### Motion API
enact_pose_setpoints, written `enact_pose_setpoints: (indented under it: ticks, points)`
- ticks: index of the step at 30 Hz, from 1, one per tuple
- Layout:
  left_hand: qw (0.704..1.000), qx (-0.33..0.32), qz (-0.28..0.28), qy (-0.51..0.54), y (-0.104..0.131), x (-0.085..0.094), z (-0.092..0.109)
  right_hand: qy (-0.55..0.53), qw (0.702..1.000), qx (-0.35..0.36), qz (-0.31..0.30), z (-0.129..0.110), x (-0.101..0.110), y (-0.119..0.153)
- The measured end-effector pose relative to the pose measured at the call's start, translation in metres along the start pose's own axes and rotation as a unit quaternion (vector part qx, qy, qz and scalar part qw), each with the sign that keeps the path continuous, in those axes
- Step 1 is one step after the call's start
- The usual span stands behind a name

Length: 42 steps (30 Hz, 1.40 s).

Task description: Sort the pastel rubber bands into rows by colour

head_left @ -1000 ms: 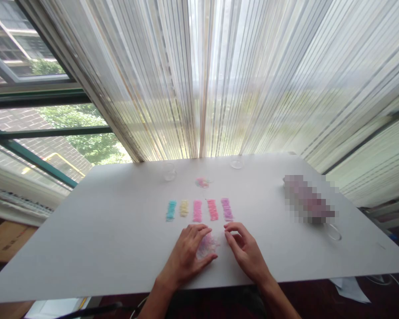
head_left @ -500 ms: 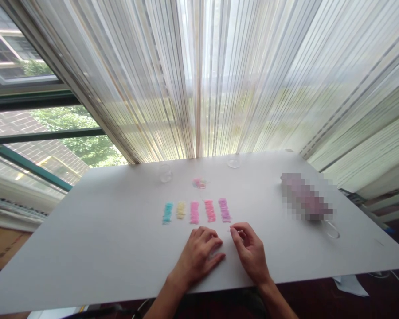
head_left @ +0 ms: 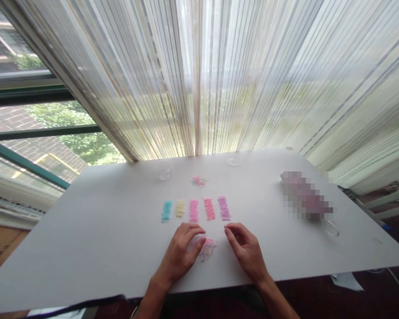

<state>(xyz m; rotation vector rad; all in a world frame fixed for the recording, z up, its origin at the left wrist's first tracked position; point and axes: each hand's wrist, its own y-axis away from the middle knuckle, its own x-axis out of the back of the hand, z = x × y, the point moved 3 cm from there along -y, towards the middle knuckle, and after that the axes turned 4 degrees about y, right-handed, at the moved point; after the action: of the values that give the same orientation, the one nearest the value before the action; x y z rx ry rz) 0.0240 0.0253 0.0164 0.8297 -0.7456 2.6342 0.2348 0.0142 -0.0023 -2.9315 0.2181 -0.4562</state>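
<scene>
My left hand rests beside a loose pile of pale pink and mixed small pieces, thumb and fingertips apart at the pile's left edge. To the right of the pile, my right hand has its thumb and forefinger pinched together; what they hold, if anything, is too small to name. Beyond my hands lie separate strips of small pieces: teal, pale yellow, pink, coral and purple. A small mixed heap lies farther back.
On the white table, a clear round container stands at the back left and a clear dish at the back centre. A blurred-out pinkish object with a loop lies at the right. Curtains hang behind.
My left hand has moved left and uncovered the pale pink pile. My right hand has shifted slightly left, still pinched.
</scene>
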Motion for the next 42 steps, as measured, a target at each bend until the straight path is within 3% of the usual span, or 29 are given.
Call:
enact_pose_setpoints:
  ticks: [4,9,14,21,32,42]
  points:
    - [0.994,-0.018,-0.065,-0.084,0.005,-0.004,0.001,0.007,1.0,0.001,-0.01,0.0,-0.001,0.0]
    - [0.991,-0.03,-0.076,-0.102,0.006,-0.016,0.003,0.013,1.0,-0.001,-0.006,0.0,-0.001,0.001]
    - [0.997,-0.029,-0.047,-0.047,0.007,-0.011,0.001,0.015,1.0,-0.002,-0.008,0.001,0.0,0.002]
    - [0.995,0.032,0.062,0.065,0.002,0.002,-0.005,0.028,0.998,0.014,-0.05,-0.006,-0.009,-0.004]
    - [0.992,0.029,0.05,0.117,0.002,-0.01,-0.01,0.007,0.987,0.11,-0.116,-0.011,-0.024,-0.005]
    - [0.989,0.033,0.074,0.121,0.001,-0.008,-0.009,0.026,0.991,0.095,-0.09,-0.008,-0.022,-0.004]
